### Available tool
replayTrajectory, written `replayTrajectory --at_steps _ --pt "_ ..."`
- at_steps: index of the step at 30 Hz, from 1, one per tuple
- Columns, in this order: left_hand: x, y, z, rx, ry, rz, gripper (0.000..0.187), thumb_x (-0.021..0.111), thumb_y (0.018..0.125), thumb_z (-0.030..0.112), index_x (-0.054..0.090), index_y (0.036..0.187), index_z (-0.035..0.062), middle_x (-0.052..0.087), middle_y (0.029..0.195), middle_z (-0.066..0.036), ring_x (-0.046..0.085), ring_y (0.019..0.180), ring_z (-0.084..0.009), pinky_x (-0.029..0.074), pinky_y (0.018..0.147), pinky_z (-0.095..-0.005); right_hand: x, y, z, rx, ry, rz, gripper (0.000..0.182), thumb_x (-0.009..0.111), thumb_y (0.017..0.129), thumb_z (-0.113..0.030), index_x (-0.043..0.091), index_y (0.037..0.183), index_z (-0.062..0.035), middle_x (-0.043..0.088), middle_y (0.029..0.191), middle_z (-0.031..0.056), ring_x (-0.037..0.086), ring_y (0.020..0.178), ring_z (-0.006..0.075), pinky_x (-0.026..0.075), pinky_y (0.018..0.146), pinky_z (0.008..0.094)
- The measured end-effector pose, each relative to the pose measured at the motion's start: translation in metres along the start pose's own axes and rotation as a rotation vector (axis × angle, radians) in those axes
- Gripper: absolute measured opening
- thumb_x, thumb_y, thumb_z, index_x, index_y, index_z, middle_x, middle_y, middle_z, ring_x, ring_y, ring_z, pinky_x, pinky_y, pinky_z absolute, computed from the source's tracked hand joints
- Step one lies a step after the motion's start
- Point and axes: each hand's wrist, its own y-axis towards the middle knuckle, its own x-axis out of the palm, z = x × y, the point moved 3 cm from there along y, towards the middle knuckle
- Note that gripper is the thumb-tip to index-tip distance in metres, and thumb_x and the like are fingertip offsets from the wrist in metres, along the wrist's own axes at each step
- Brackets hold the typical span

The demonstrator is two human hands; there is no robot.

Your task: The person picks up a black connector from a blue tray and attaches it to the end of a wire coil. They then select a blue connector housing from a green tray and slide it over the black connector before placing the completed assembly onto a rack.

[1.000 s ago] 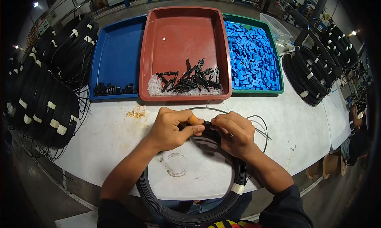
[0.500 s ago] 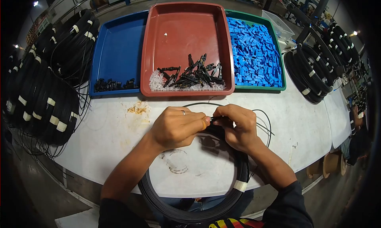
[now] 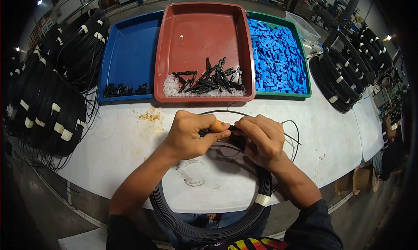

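Note:
A large coil of black cable [image 3: 191,230] rests over the table's front edge, held by a white tape band [image 3: 262,200]. Above its far side, my left hand [image 3: 191,134] pinches a small black part [image 3: 233,128] between thumb and fingers. From the other side, my right hand [image 3: 263,139] is closed on the same part, its fingertips almost meeting the left ones. Fingers cover most of the part, so its exact kind is hidden. A loose cable end [image 3: 297,134] loops out to the right of my right hand.
A red tray [image 3: 204,32] holds black connectors and clear small pieces. Beside it stand a blue tray [image 3: 128,45] with black parts and a green tray [image 3: 306,76] full of blue clips. Cable coils are stacked at left [image 3: 43,106] and right [image 3: 337,80].
My left hand has turned, its fingers now curled higher with the thumb below. My right index finger has stretched out over the black part. The coil has barely moved.

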Motion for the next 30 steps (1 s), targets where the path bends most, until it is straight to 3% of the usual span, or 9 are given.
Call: replayTrajectory --at_steps 4,6,13,15,17,19,23,28,30 --pt "0.001 -0.005 -0.002 0.491 0.385 -0.041 0.01 0.077 0.074 0.0 0.07 0.079 0.0036 0.076 0.087 -0.009 0.063 0.054 -0.0193 0.05 0.05 -0.0296 0.006 -0.001 0.01 0.419 0.255 -0.176 0.017 0.074 0.08 0.007 0.071 0.096 0.0008 0.071 0.079 0.0111 0.063 0.063 0.0168 0.05 0.058 0.0289" --pt "0.001 -0.003 0.002 0.514 0.413 -0.08 0.01 0.078 0.074 0.0 0.071 0.079 0.0039 0.076 0.087 -0.009 0.065 0.055 -0.0192 0.051 0.05 -0.0294 0.012 -0.009 0.021 0.679 0.577 -0.259 0.012 0.077 0.084 0.001 0.071 0.094 0.0029 0.069 0.072 0.011 0.057 0.064 0.0099 0.048 0.061 0.0284" --pt "0.001 -0.004 -0.009 0.202 0.1 0.059 0.011 0.082 0.074 0.001 0.071 0.078 0.0042 0.078 0.086 -0.01 0.072 0.062 -0.019 0.055 0.053 -0.0291 0.009 -0.008 0.017 0.326 0.368 -0.049 0.021 0.078 0.079 0.006 0.072 0.097 -0.0015 0.071 0.08 0.0106 0.066 0.064 0.0192 0.052 0.059 0.032" --pt "0.0 -0.004 -0.008 0.197 0.098 0.054 0.011 0.081 0.074 0.002 0.071 0.079 0.0037 0.078 0.087 -0.011 0.071 0.061 -0.0175 0.055 0.055 -0.0296 0.009 -0.009 0.013 0.127 0.178 0.038 0.026 0.079 0.076 0.008 0.072 0.099 -0.0036 0.072 0.083 0.0103 0.068 0.066 0.0252 0.053 0.059 0.0337" --pt "-0.002 -0.005 -0.004 0.397 0.301 -0.044 0.015 0.082 0.071 -0.005 0.069 0.074 0.0004 0.075 0.082 -0.014 0.07 0.061 -0.0209 0.058 0.056 -0.0298 0.005 -0.001 0.005 0.149 0.155 -0.02 0.021 0.077 0.079 0.008 0.071 0.098 -0.0001 0.072 0.081 0.0106 0.067 0.065 0.0189 0.052 0.059 0.031" --pt "-0.002 -0.003 0.007 0.5 0.394 -0.071 0.015 0.082 0.072 -0.005 0.068 0.074 0.0003 0.074 0.083 -0.014 0.07 0.061 -0.0213 0.058 0.055 -0.03 0.012 -0.004 0.013 0.654 0.487 -0.219 0.014 0.077 0.083 0.006 0.071 0.095 0.0036 0.073 0.08 0.0061 0.068 0.074 0.0114 0.053 0.067 0.025" --pt "0.005 -0.005 0.011 0.684 0.545 -0.086 0.016 0.075 0.077 0.001 0.061 0.07 0.0031 0.067 0.082 -0.007 0.064 0.06 -0.0151 0.051 0.051 -0.0282 0.02 -0.017 0.028 0.97 0.948 -0.333 0.011 0.074 0.087 0.005 0.071 0.097 0.0043 0.071 0.079 0.0052 0.059 0.074 0.0041 0.049 0.067 0.0237" --pt "-0.003 -0.001 0.0 0.233 0.182 0.009 0.016 0.081 0.071 -0.006 0.073 0.084 -0.0008 0.077 0.082 -0.017 0.076 0.069 -0.0254 0.062 0.063 -0.0293 0.008 -0.006 0.019 0.575 0.528 -0.187 0.011 0.074 0.085 0.006 0.071 0.095 0.0026 0.069 0.078 0.01 0.063 0.069 0.0134 0.049 0.06 0.0265" --pt "-0.002 0.0 0.005 0.135 0.104 0.018 0.014 0.081 0.072 -0.006 0.073 0.082 -0.0011 0.077 0.082 -0.017 0.077 0.071 -0.0258 0.062 0.065 -0.0293 0.006 -0.006 0.014 0.115 0.182 0.073 0.019 0.074 0.077 0.009 0.071 0.094 0.001 0.069 0.079 0.0119 0.063 0.065 0.0221 0.049 0.057 0.0303"
